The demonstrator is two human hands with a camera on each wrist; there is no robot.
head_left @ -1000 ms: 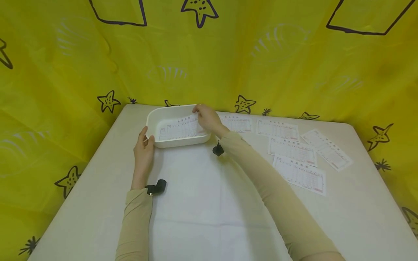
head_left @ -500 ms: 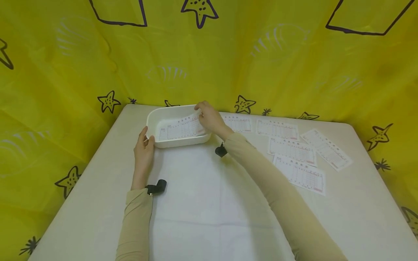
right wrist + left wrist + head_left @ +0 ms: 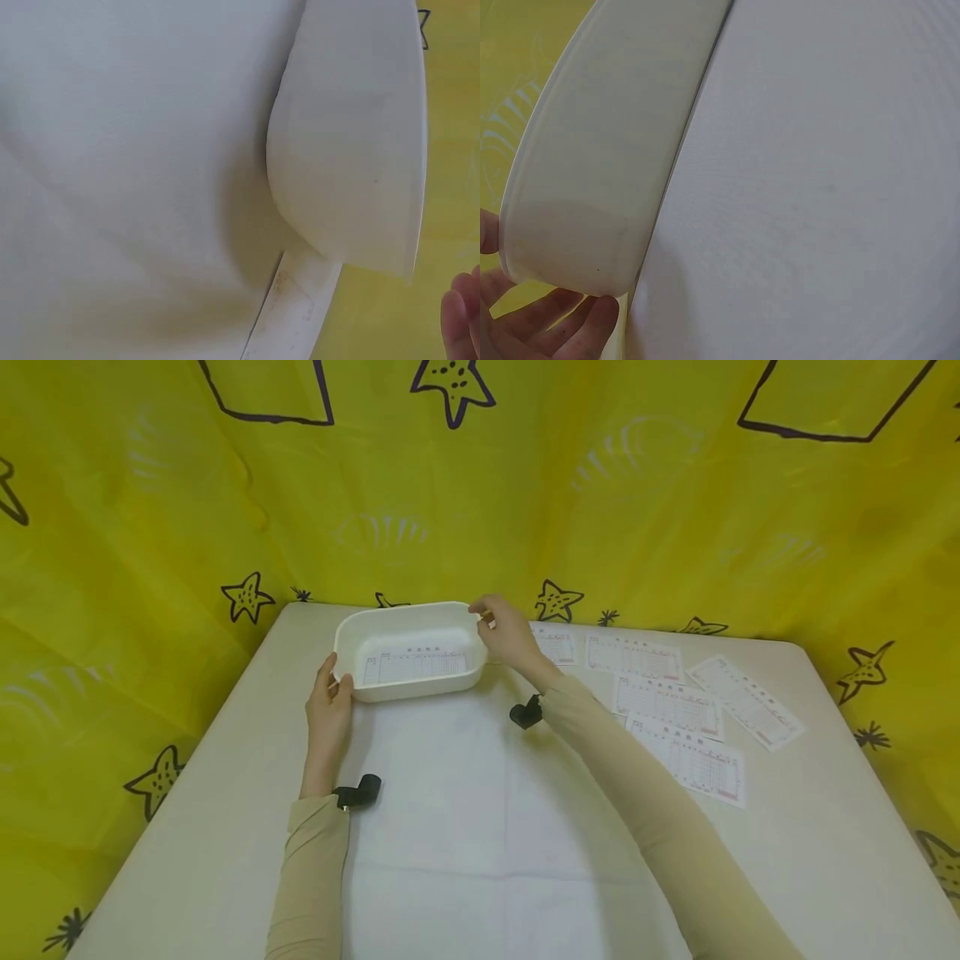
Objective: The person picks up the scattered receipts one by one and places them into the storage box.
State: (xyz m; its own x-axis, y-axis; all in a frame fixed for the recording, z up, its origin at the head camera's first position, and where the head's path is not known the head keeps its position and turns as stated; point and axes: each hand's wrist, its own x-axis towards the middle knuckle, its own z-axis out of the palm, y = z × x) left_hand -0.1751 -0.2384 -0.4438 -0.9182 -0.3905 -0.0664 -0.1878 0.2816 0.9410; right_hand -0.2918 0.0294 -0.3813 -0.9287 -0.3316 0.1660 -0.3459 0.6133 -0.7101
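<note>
A white oblong plastic tray point(image 3: 405, 622) stands at the back of the table, left of centre. On its floor lies a printed paper slip point(image 3: 422, 668) with ruled columns. My left hand point(image 3: 328, 714) holds the tray's left end, thumb at the rim and fingertips against the outer wall in the left wrist view. Just off the tray's right back corner is my right hand point(image 3: 513, 635), its fingers loosely bent and holding nothing. In the right wrist view its fingertips point(image 3: 456, 319) show apart from the tray's rim.
Several similar slips lie to the right, among them a slanted slip point(image 3: 746, 702) and a nearer slip point(image 3: 686, 758). Behind the right hand, another slip point(image 3: 555, 643) is partly hidden. The pale-covered table point(image 3: 487, 827) ends at a yellow patterned curtain point(image 3: 510, 485).
The right hand has let go of the slip and moved right, past the tray's rim. The slip's right end, raised before, now lies down in the tray. The left hand stays put.
</note>
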